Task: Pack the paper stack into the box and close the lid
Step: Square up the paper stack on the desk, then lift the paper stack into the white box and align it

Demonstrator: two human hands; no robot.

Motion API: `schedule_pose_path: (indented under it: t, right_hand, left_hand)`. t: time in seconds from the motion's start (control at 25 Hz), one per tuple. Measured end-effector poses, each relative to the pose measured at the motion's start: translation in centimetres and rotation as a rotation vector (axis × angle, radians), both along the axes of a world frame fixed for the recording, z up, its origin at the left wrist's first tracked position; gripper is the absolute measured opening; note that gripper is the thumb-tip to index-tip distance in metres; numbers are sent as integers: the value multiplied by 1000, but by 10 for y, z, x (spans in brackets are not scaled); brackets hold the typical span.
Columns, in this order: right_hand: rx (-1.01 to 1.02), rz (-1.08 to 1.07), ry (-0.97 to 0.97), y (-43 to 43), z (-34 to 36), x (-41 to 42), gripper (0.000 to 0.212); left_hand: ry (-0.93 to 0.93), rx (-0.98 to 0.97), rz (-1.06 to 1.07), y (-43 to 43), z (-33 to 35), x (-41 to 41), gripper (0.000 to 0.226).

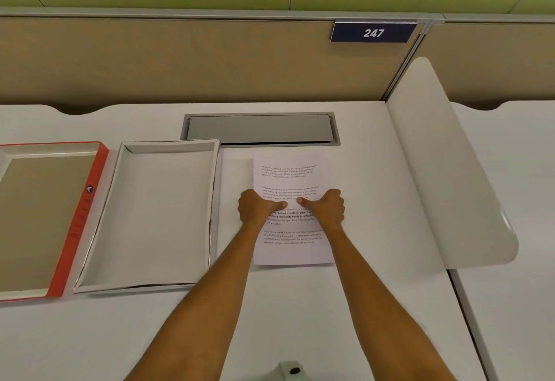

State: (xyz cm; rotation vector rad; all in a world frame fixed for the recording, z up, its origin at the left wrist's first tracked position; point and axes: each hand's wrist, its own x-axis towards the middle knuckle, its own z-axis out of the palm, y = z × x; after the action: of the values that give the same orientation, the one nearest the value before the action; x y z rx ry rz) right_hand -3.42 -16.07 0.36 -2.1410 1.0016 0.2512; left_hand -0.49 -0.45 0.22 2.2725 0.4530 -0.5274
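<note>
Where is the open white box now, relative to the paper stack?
In the head view, the open white box lies on the desk just left of the paper stack, with the orange lid on its other side.

On the white desk (300, 320), the near stretch from five to seven o'clock lies bare apart from a small grey fitting (291, 371) at six, cut off by the frame edge. A narrow open strip runs between the paper stack (292, 170) and the box (156, 212) at nine. The box's raised walls bound that side, with the lid (45, 218) just beyond. At twelve, a cable hatch (260, 129) sits seemingly flush. A curved divider (444, 155) closes off three o'clock.
</note>
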Motion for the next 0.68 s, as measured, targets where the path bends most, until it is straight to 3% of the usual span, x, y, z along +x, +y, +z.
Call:
schedule_pose_path:
  t: [0.28,0.4,0.56,0.68]
  right_hand:
    - [-14,64,-2,2,4,-2,83]
    - [-21,39,-61,4,7,-4,75]
    - [-36,-20,-213,5,18,-8,61]
    - [13,-90,-424,5,36,-7,48]
  left_hand:
    - [-24,-89,85,-4,0,-9,54]
    - [-27,-121,108,-3,2,-8,38]
    - [-102,-179,177,-5,14,-13,45]
    - [-298,-221,252,-13,36,-17,48]
